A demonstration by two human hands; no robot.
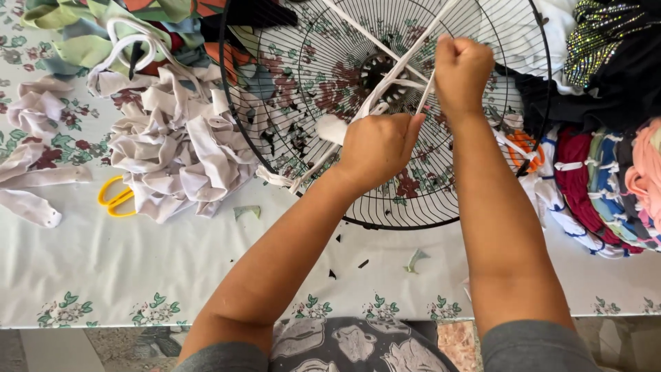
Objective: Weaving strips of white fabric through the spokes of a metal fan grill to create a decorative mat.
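Left hand [377,148]: closed in a fist, it pinches a white strip [406,58] over the lower middle of the grille [289,124]; the fingers are turned away from the camera, so the exact grip I cannot tell.
Right hand [463,72]: also closed tight, clamped on the same strip, just above and to the right of the left hand — the two are near, not touching.
Strip: it runs between the two fists, then goes up and away from the right hand toward the top rim; another part goes down-left from the left hand to the near rim. Its long axis is a diagonal, from low left to high right.
Hub [382,69]: it lies just beyond the left hand and to the left of the right hand; strips cross over it. The left hand seems a little nearer to it.
Grille: black wire, round, flat on the table [138,269], under both hands.
Rag pile [172,145]: pale cloth strips, well to the left of the left hand.
Scissors [116,196]: yellow, further left, partly under the pile — far from both hands.
Bundles [606,186]: coloured rolls, to the right of the right arm.
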